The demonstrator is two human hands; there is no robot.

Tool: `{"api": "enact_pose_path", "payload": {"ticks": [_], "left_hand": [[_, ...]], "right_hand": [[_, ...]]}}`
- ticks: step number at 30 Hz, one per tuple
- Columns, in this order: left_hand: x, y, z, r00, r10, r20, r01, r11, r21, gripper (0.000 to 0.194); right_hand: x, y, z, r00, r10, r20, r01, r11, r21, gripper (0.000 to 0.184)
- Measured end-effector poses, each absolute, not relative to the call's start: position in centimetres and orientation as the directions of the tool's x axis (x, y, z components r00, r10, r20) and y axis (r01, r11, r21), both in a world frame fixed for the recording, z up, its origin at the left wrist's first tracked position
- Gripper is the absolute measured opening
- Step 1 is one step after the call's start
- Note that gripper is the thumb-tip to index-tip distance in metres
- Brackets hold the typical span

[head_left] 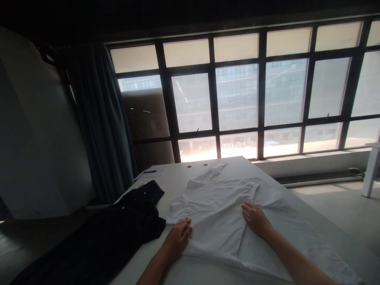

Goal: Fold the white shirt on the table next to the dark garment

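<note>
Left hand: the left hand (178, 240) is seen at lower centre, with its fingers curled against the white short-sleeved shirt (216, 215); whether cloth is pinched cannot be told.

Right hand: the right hand (257, 220) is laid palm down on the shirt, right of centre, with the fingers spread and open; nothing is gripped.

Shirt: it is spread out, creased and unevenly flattened across the middle of the white table (178, 194), with a part folded up toward the far end.

Beside the shirt: a dark button-front garment (113, 227) is laid at lower left, just beside the shirt and nearest the left hand, and it hangs over the table's edge.

Far end of table: a blue pen (150, 171) is placed on a sheet of paper (156, 172), and two round holes (197, 165) are seen near the edge.

Background: a large gridded window (237, 99) fills the upper frame, and a dark curtain (101, 118) is hung at its left.
</note>
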State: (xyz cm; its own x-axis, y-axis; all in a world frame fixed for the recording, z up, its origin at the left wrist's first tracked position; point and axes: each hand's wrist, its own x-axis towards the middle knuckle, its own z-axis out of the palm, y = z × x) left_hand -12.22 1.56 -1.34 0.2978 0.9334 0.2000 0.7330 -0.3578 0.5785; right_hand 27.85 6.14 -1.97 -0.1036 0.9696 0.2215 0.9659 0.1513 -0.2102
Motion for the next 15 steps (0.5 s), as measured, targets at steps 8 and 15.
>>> {"api": "enact_pose_path", "payload": {"ticks": [8,15], "left_hand": [[-12.1,0.9,0.2,0.285,0.947,0.147,0.697,-0.31,0.647,0.053],[-13.7,0.9,0.0,0.361,0.933,0.014,0.663,-0.267,0.699,0.056]], "right_hand": [[20.7,-1.6,1.5,-0.18,0.979,0.093,0.951,0.197,-0.237,0.028],[20.4,-6.9,0.4,-0.303,0.952,-0.035,0.855,0.256,-0.451,0.064]]}}
